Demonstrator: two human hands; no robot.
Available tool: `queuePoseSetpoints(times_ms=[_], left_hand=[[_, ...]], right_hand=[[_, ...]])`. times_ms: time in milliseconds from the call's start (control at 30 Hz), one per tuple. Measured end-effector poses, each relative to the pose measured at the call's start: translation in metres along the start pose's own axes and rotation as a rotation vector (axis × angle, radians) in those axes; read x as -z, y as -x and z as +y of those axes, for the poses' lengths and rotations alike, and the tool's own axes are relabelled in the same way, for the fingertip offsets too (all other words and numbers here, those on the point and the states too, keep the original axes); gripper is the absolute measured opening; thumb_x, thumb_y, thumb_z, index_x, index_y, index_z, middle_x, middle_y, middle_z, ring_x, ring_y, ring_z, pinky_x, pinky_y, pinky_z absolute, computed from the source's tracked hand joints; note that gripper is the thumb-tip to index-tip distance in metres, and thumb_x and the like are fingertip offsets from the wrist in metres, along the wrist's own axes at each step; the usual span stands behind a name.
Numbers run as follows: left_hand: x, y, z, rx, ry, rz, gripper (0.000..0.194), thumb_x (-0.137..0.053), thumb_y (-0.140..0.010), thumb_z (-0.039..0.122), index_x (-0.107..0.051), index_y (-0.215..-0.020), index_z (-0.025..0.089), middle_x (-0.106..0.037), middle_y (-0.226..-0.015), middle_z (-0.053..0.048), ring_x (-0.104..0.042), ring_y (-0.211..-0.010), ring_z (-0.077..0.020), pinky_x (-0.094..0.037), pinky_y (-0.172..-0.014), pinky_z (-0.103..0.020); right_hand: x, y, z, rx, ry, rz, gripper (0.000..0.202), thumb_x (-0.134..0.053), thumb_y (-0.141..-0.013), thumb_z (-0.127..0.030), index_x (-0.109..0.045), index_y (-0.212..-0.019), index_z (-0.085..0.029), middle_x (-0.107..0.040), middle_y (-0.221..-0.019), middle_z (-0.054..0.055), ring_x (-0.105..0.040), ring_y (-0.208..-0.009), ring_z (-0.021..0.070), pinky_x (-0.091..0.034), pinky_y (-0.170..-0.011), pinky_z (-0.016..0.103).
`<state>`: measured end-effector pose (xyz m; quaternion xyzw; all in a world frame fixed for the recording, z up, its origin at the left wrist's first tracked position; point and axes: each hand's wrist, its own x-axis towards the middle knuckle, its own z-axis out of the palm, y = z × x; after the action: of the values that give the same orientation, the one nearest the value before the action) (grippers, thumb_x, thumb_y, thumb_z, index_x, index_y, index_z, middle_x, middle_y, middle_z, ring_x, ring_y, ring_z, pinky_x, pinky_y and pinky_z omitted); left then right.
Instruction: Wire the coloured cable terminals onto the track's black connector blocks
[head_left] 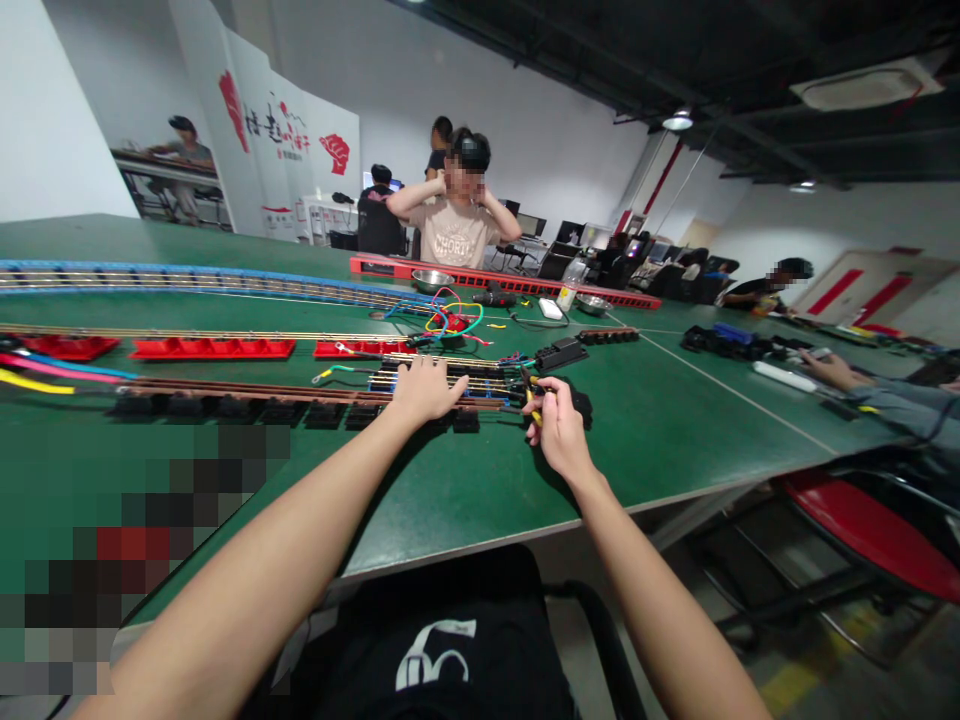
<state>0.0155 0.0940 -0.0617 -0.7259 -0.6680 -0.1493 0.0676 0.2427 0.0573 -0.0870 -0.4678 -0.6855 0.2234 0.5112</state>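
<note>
On the tabletop (465, 500), left hand (427, 390) lies spread upon rail assembly (487, 386); right hand (559, 430) grasps, apparently, yellow-handled pliers (534, 404).

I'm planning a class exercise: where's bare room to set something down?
Bare tabletop: from the black piece by the right hand rightward to the pale line, and between the forearms, before the near edge. Around the left hand, rails and wires crowd it.
</note>
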Motion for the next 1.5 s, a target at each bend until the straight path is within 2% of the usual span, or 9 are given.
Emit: queuePoseSetpoints(times_ms=[267,500,700,867,1100,1233,1333,1433,1500], left_hand=[[-0.001,-0.001,0.000,0.013,-0.003,-0.008,0.069,-0.025,-0.091,0.061,-0.055,-0.128,0.012,-0.057,-0.130,-0.022,-0.050,-0.123,-0.0352,-0.041,-0.097,-0.050],[-0.001,0.000,-0.001,0.016,-0.003,-0.013,0.069,-0.023,-0.091,0.061,-0.057,-0.126,0.012,-0.057,-0.130,-0.021,-0.049,-0.124,-0.0347,-0.040,-0.097,-0.050],[-0.001,0.000,-0.001,0.012,0.005,-0.018,0.068,-0.025,-0.091,0.061,-0.057,-0.125,0.012,-0.057,-0.131,-0.021,-0.048,-0.124,-0.0354,-0.040,-0.097,-0.051],[0.000,0.000,-0.001,0.024,0.016,-0.029,0.067,-0.025,-0.091,0.061,-0.057,-0.126,0.013,-0.056,-0.132,-0.021,-0.047,-0.126,-0.0345,-0.039,-0.099,-0.050],[0.000,0.002,-0.001,0.009,0.009,-0.007,0.067,-0.024,-0.092,0.059,-0.057,-0.125,0.012,-0.058,-0.128,-0.021,-0.048,-0.124,-0.0343,-0.041,-0.097,-0.050],[-0.001,0.001,-0.002,0.006,0.006,0.004,0.067,-0.025,-0.091,0.060,-0.057,-0.125,0.012,-0.059,-0.127,-0.021,-0.049,-0.123,-0.0344,-0.042,-0.096,-0.050],[-0.001,0.001,-0.002,0.010,0.010,-0.004,0.067,-0.025,-0.091,0.060,-0.058,-0.124,0.012,-0.058,-0.128,-0.020,-0.049,-0.123,-0.0340,-0.041,-0.097,-0.050],[-0.002,0.001,-0.002,0.012,0.016,-0.008,0.067,-0.024,-0.091,0.060,-0.057,-0.125,0.012,-0.058,-0.129,-0.020,-0.048,-0.124,-0.0345,-0.041,-0.097,-0.051],[-0.002,0.001,-0.002,0.014,0.018,-0.012,0.068,-0.024,-0.091,0.060,-0.056,-0.126,0.012,-0.057,-0.130,-0.020,-0.047,-0.125,-0.0346,-0.040,-0.097,-0.051]], right_hand=[[-0.002,-0.006,0.005,-0.078,-0.265,0.047,0.035,-0.036,-0.092,-0.058,-0.037,-0.105,-0.026,-0.065,-0.077,-0.003,-0.060,-0.043,0.0110,-0.052,-0.038,0.025],[-0.001,-0.013,-0.001,-0.266,-0.578,0.098,0.036,-0.047,-0.085,-0.057,-0.032,-0.099,-0.028,-0.066,-0.066,-0.006,-0.060,-0.042,0.0135,-0.050,-0.039,0.026],[0.000,-0.013,-0.003,-0.336,-0.647,0.149,0.034,-0.046,-0.084,-0.057,-0.031,-0.097,-0.030,-0.065,-0.062,-0.007,-0.058,-0.042,0.0143,-0.045,-0.041,0.026],[0.000,-0.011,-0.004,-0.346,-0.684,0.127,0.033,-0.047,-0.085,-0.055,-0.032,-0.099,-0.029,-0.066,-0.064,-0.006,-0.059,-0.045,0.0139,-0.046,-0.043,0.025],[-0.004,-0.014,-0.002,-0.302,-0.593,0.139,0.054,-0.063,-0.076,-0.060,-0.039,-0.110,-0.025,-0.063,-0.061,-0.007,-0.049,-0.037,0.0098,-0.031,-0.033,0.017],[-0.006,-0.016,0.000,-0.341,-0.504,0.141,0.061,-0.060,-0.073,-0.068,-0.049,-0.108,-0.019,-0.061,-0.059,-0.005,-0.044,-0.036,0.0076,-0.026,-0.033,0.017],[-0.007,-0.014,0.000,-0.277,-0.270,0.180,0.061,-0.051,-0.081,-0.067,-0.055,-0.113,-0.016,-0.059,-0.057,-0.005,-0.044,-0.037,0.0084,-0.032,-0.037,0.020],[-0.005,-0.013,-0.004,-0.134,0.072,0.260,0.054,-0.042,-0.089,-0.058,-0.060,-0.116,-0.015,-0.059,-0.055,-0.002,-0.054,-0.047,0.0136,-0.043,-0.051,0.026],[-0.001,-0.015,-0.007,-0.054,0.260,0.303,0.048,-0.039,-0.093,-0.051,-0.063,-0.115,-0.016,-0.061,-0.056,0.000,-0.059,-0.053,0.0168,-0.045,-0.059,0.028]])
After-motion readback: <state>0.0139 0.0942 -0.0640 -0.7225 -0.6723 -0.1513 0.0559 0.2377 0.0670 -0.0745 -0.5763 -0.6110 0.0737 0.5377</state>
